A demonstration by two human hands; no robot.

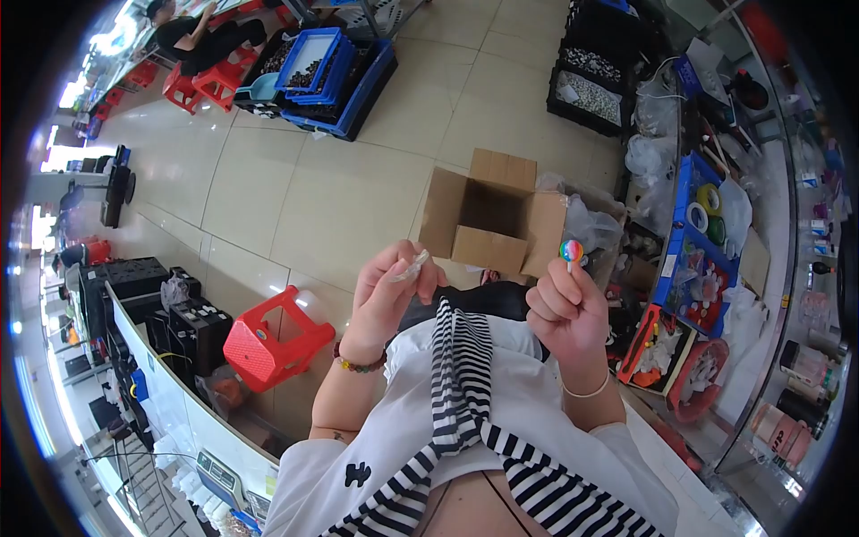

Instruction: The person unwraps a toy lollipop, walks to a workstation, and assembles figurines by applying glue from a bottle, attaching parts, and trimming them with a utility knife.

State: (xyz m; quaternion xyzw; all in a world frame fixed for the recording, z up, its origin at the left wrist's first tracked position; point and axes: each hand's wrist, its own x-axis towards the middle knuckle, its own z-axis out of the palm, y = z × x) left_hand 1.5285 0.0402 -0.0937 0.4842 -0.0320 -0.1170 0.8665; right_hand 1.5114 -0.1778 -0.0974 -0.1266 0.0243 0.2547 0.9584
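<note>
A round lollipop [571,250] with rainbow colours stands upright above my right hand [571,309], whose fingers are pinched on its stick. My left hand [391,291] is closed on a crumpled clear wrapper [410,268], which pokes out between thumb and fingers. Both hands are raised in front of my body, well apart from each other. An open cardboard box [489,243] sits beyond and between them, its flaps spread outward and its inside dark.
At the left stands a red plastic stool [276,338]. Blue crates [338,85] and black bins of small parts [586,89] rest on the tiled floor. Blue trays [693,255] with tape rolls line the right side. Further off, a person [201,40] sits on a stool.
</note>
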